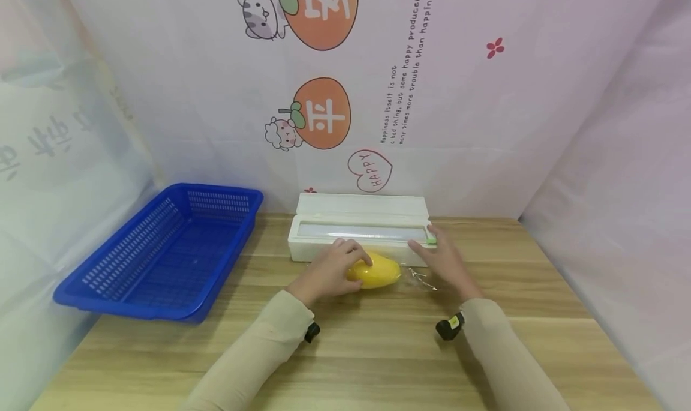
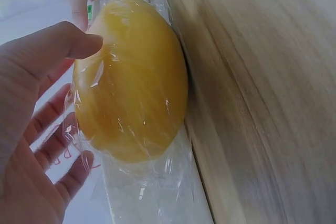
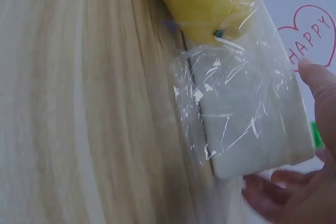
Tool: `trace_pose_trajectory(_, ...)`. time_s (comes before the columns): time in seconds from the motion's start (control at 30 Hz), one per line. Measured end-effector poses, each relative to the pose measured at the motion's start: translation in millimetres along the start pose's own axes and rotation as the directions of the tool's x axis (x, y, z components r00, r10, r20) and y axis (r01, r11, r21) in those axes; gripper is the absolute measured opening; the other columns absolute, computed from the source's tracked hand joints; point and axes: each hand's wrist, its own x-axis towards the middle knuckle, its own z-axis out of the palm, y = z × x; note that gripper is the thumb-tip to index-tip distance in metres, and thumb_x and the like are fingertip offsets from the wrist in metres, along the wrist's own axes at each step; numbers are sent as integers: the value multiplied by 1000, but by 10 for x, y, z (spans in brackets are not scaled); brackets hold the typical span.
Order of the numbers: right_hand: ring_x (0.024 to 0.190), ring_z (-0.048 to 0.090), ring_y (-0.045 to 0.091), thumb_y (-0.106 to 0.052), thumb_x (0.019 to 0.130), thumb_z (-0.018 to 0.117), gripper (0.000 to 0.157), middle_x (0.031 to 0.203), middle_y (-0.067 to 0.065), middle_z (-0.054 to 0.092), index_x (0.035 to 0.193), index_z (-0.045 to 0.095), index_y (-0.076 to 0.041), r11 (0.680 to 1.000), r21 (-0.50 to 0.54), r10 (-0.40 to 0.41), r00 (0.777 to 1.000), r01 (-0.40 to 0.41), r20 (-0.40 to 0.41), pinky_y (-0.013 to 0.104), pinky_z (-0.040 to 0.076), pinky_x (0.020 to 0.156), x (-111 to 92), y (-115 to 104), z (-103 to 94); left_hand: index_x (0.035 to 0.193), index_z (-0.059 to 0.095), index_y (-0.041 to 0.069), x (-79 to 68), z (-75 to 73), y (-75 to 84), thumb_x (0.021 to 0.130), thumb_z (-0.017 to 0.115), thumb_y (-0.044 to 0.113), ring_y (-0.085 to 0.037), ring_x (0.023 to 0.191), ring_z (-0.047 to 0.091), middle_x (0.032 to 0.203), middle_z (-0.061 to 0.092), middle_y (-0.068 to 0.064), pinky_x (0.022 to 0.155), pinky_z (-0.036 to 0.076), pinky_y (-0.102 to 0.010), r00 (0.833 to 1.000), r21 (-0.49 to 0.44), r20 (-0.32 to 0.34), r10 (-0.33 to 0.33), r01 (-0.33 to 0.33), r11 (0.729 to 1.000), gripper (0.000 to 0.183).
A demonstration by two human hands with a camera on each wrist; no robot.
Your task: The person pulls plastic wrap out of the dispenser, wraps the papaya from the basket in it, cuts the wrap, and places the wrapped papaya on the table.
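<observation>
A yellow mango (image 1: 382, 272) wrapped in clear cling film (image 3: 197, 95) lies in front of a white cling film dispenser box (image 1: 302, 249). My left hand (image 1: 335, 270) holds the mango from the left. In the left wrist view its thumb presses on the wrapped skin, while the other fingers spread along the side. Loose film trails off the mango's right end over the tabletop. At the right end of the dispenser, my right hand (image 1: 445, 262) has its fingers spread around the corner, close to a small green tab (image 1: 431, 241). The dispenser's lid (image 1: 361, 204) stands raised at the back.
A blue plastic basket (image 1: 216, 273) with slotted sides stands on the left of the wooden table (image 1: 378, 363). Behind the dispenser hangs a white printed cloth (image 1: 459, 129), with more pale cloth at both sides.
</observation>
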Motion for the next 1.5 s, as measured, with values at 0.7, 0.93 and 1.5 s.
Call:
trace_pose_trajectory(0.7,114,59,36,-59,93,61,92,143,30,47,162,11,-23,999,50,2,997,-6,77,54,47,97,-60,132,-81,122,68,21,629,-75,133,92,73,29,-13,116,54,121,63,5,102,43,-31,997,-164,78,18,-5,986,32)
trace_pose_trajectory(0.93,117,57,38,-55,95,62,92,144,31,45,161,8,-24,999,41,1,998,-4,66,40,52,87,-60,188,-54,123,71,15,1132,96,370,95,70,26,-10,102,60,115,66,3,88,48,-20,995,-245,104,9,17,969,30)
trace_pose_trajectory(1.5,118,57,45,-31,103,57,75,144,34,44,162,12,-20,998,34,-55,996,52,65,48,54,89,-56,288,-73,104,78,28,1559,562,718,92,72,43,-2,82,59,96,71,16,64,46,-16,960,15,-20,-280,280,960,19)
